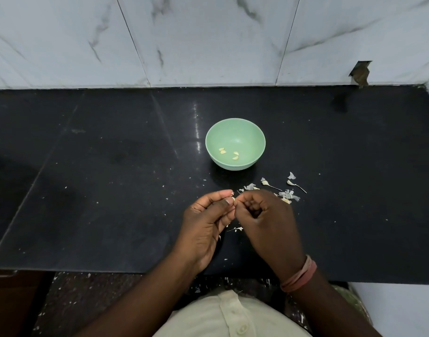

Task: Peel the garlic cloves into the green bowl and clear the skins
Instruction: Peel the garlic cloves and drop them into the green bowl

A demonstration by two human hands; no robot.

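A green bowl [235, 127] stands on the black counter and holds a few peeled garlic cloves [235, 155] near its bottom. In front of it, my left hand [206, 222] and my right hand [264, 220] meet fingertip to fingertip over the counter. Between them they pinch a small pale garlic clove [232, 198], mostly hidden by the fingers. Papery garlic skins [287, 194] and thin stems lie scattered to the right of my hands, with smaller flakes [236, 229] under them.
The black stone counter [111, 178] runs to a white marble-tiled wall [208, 40] at the back. Its front edge lies just below my wrists. Skin flakes also dot the speckled floor [87, 295] beneath. A notch in the wall tile [360, 72] is at the far right.
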